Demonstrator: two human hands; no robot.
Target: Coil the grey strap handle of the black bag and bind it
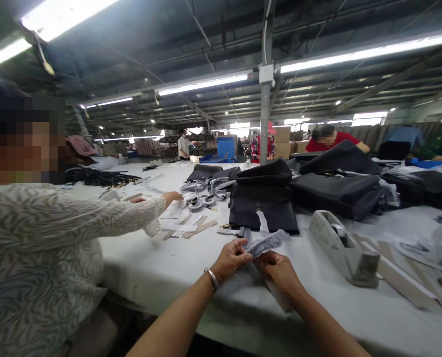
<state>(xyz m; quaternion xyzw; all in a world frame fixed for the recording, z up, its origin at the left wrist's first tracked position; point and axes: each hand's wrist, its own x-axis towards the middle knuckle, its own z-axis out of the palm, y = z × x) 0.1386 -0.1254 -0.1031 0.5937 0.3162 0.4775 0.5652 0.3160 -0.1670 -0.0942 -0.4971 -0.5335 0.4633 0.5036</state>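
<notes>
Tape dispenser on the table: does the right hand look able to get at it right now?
Probably yes: the tape dispenser stands just right of the right hand, with nothing visibly between them, though that hand seems occupied with a grey strip.

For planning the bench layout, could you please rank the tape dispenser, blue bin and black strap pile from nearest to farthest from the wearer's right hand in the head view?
1. Tape dispenser, just right of the right hand.
2. Black strap pile, on the table, far left.
3. Blue bin, in the background beyond the table.

Grey strip (pixel 268 243), crinkled, held slantwise
</notes>
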